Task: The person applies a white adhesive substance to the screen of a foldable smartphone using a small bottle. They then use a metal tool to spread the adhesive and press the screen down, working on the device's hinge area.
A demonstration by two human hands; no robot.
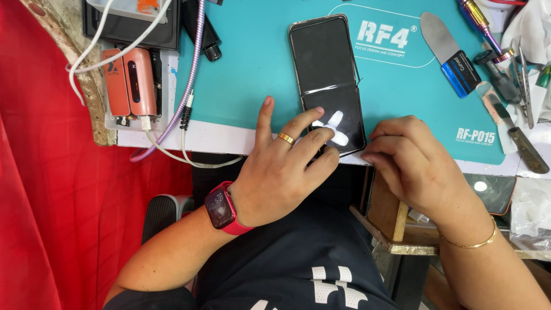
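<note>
Phone (pixel 327 80), a dark foldable one opened flat, is laid on the teal mat (pixel 258 63) in the upper middle of the frame, its lower end reaching the near edge of the tabletop (pixel 212 138). The left hand (pixel 284 166) is seen just below and left of it, fingers spread, with the fingertips laid on the lower half of the screen; a gold ring and a red wristwatch (pixel 221 208) are worn on that arm. The right hand (pixel 410 161) is placed just right of the phone's lower corner, fingers curled together and touching the phone's edge; whether anything is pinched in them cannot be told. A small white piece (pixel 334 127) is seen on the screen between the two hands.

To the upper left, an orange power bank (pixel 131 80) is set in a clear tray, with white and purple cables (pixel 185 103) trailing across the mat's left edge and over the tabletop rim. At the upper right, a flat metal blade with a blue label (pixel 450 51), a screwdriver (pixel 481 26) and several other tools (pixel 511 97) are crowded along the mat's right side. A red cloth (pixel 51 201) fills the left of the frame.

Bare mat is left above and on both sides of the phone's upper half. The tabletop edge runs just under the hands, with the person's dark clothing (pixel 298 258) below it.
</note>
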